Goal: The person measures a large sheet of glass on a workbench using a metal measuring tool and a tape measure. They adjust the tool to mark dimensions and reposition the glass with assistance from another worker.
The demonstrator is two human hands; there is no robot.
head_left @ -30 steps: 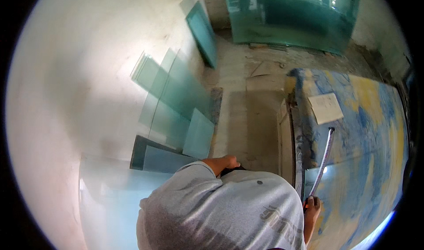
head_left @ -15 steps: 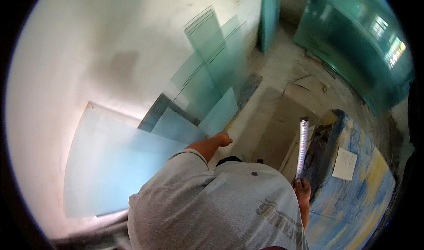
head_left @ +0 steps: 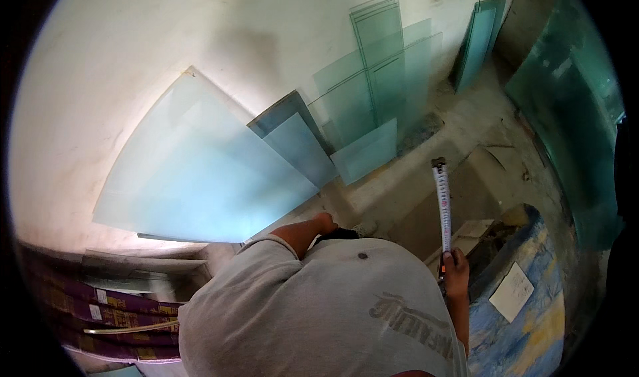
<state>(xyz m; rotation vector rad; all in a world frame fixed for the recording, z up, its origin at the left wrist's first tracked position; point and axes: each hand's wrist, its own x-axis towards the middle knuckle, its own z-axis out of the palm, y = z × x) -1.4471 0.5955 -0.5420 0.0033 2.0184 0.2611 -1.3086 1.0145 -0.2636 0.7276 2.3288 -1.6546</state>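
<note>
My right hand [head_left: 455, 270] is closed round a tape measure, whose dark and orange case shows only partly beside my fingers. Its white blade [head_left: 444, 207] sticks out away from me, with a dark hook at the tip, touching nothing that I can see. My left hand [head_left: 324, 222] hangs low beside my shirt, fingers curled in, with no object visible in it. Beyond that hand, a large frosted glass sheet [head_left: 206, 157] leans on the wall. Smaller panes stand alongside, among them a pale blue-grey pane [head_left: 303, 147] and a low pane [head_left: 366, 152].
Clear greenish panes [head_left: 379, 64] lean farther along the wall, and more glass [head_left: 482, 37] stands by the corner. Large dark green sheets [head_left: 566, 111] rise at the right. A blue and yellow covered surface [head_left: 532, 337] bears a paper [head_left: 511, 292]. Purple packages [head_left: 120, 310] lie at lower left.
My view has swung left, so the leaning glass sits farther right and the purple packages have come in. The tape blade now tilts slightly left; my left hand has drawn closer to my body.
</note>
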